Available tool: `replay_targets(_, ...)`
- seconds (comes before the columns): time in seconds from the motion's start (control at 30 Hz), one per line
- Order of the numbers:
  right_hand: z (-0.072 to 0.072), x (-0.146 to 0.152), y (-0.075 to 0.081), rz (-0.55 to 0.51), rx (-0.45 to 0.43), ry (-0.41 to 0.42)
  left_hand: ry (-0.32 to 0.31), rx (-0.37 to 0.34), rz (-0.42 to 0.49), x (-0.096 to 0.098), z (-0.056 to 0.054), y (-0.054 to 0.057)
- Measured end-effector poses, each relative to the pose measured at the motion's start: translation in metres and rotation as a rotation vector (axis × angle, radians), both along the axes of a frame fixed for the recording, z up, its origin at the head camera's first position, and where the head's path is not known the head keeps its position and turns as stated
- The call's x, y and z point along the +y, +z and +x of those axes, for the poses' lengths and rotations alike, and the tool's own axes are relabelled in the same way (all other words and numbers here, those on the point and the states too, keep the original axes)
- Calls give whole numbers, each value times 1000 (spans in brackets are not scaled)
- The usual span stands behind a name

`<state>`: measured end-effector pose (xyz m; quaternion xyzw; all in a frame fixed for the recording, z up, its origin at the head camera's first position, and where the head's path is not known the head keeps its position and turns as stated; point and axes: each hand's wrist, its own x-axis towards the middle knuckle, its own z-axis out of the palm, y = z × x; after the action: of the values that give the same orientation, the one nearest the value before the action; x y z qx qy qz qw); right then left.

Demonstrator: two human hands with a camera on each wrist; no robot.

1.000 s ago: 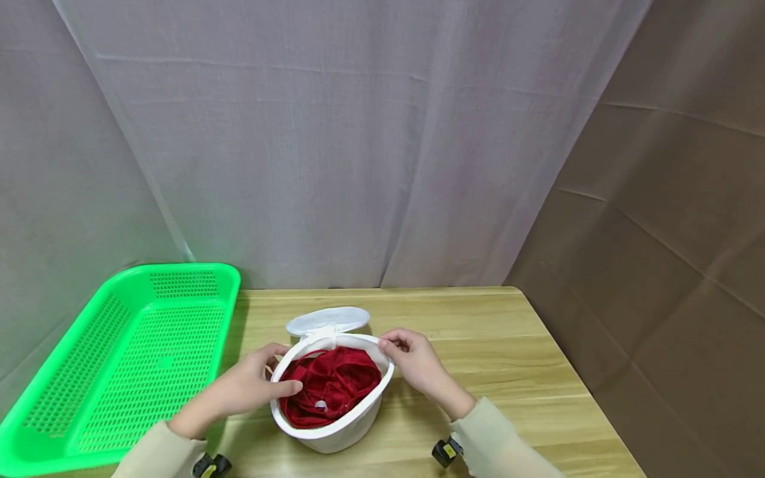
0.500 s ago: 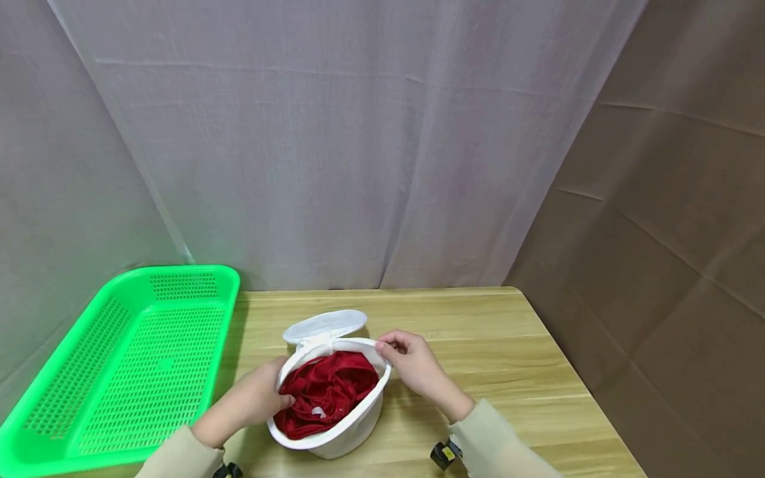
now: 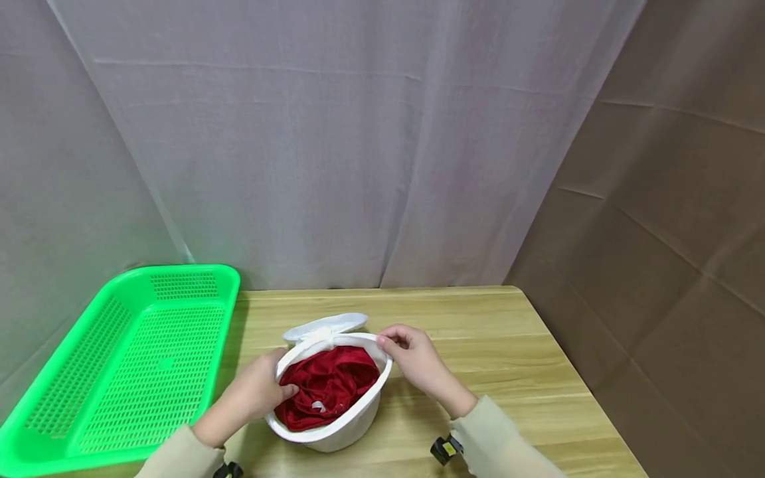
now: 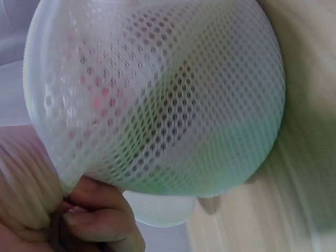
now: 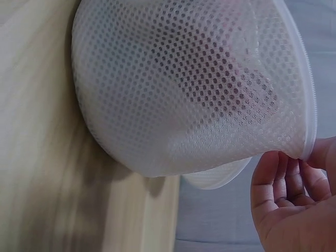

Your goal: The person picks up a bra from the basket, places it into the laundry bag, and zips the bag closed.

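Note:
A white mesh laundry bag (image 3: 352,430) with a zipped rim stands on the table, its mouth tilted toward me. Behind it the round lid flap (image 3: 325,326) is folded back. Bunched inside lies a dark red, shiny garment (image 3: 337,375) with a small white tag (image 3: 319,405); its full shape is hidden in the folds. My left hand (image 3: 255,390) grips the left rim, thumb over the inside and fingers outside against the mesh (image 4: 173,100). On the right, my right hand (image 3: 420,364) pinches the rim between thumb and fingers, seen close to the zip edge (image 5: 310,105) in the right wrist view.
A large green plastic basket (image 3: 224,352) with a perforated floor stands on the left. The wooden table (image 3: 478,338) extends behind and right of the bag. A grey curtain (image 3: 299,166) closes off the back, and a brown panel (image 3: 657,232) the right.
My left hand has shifted forward along the left rim and now wraps it, where before its thumb reached farther in over the garment. The bag has dipped and risen slightly; the right hand keeps its pinch.

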<state>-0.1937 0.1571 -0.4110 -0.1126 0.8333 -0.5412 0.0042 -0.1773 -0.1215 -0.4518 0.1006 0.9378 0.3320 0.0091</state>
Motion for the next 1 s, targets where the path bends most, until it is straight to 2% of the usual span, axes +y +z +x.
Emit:
replay_targets(0.03,3,-1,4,5,-2,0,-6,-8,19,0,0,-1)
replay_targets(0.17,2,1,-1,11,-6,3,-22,-80,141,-4,-2,-1)
replay_targets(0.27,1,2,-3,14,-5,0,-19,-83,215,-8,-5,3)
replay_targets(0.33,2,1,-3,17,-9,-1,-19,-24,241,-9,-7,5)
replay_targets(0.43,2,1,-2,20,-17,-1,-70,143,258,-5,-6,10)
replay_targets(0.57,2,2,-2,22,-18,-5,-179,320,175,6,1,17)
replay_targets(0.7,2,2,-2,32,-10,1,-227,421,10,17,7,21)
replay_targets(0.83,3,0,0,43,2,3,-289,454,-70,29,8,23)
replay_targets(1.0,3,-3,0,46,9,17,-433,397,-126,51,3,22)
